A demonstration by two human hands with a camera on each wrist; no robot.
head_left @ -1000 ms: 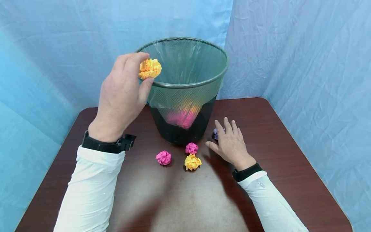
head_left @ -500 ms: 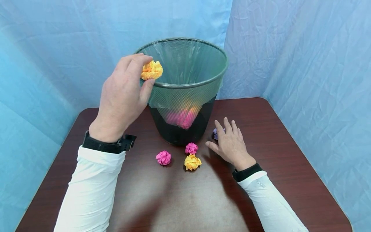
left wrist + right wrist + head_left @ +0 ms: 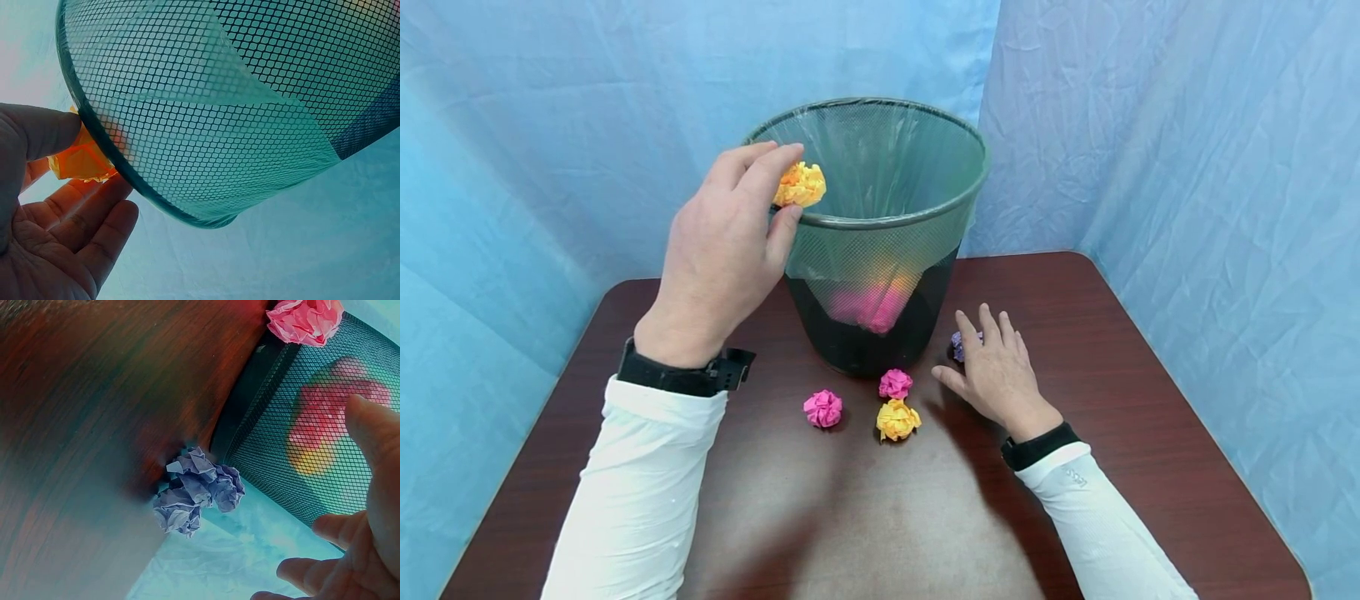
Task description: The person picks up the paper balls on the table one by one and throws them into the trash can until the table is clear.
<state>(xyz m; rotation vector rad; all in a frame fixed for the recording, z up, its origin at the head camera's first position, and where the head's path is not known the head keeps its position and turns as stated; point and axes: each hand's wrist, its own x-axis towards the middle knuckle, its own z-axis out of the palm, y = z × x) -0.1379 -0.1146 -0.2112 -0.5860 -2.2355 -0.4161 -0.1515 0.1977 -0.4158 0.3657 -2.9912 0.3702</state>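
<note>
My left hand (image 3: 718, 242) pinches a crumpled yellow paper ball (image 3: 802, 185) between thumb and fingers at the left rim of a black mesh wastebasket (image 3: 917, 321). A translucent green liner bag (image 3: 880, 167) folds over that rim. In the left wrist view the same yellow paper ball (image 3: 81, 159) glows orange beside the rim. My right hand (image 3: 1002, 379) has its fingers spread, with a purple paper ball (image 3: 957, 346) partly hidden behind them. The right wrist view shows this purple ball (image 3: 197, 490) on the table, apart from the fingers.
On the brown table (image 3: 850, 517), in front of the basket, lie a pink paper ball (image 3: 823, 408), another pink ball (image 3: 896, 384) and a yellow ball (image 3: 898, 420). Pink and yellow paper (image 3: 880, 304) shows through the basket wall. Blue cloth (image 3: 625, 100) hangs around the table.
My left hand has shifted slightly right and down with the yellow paper ball, along the basket's rim. The right hand and the balls on the table have stayed put.
</note>
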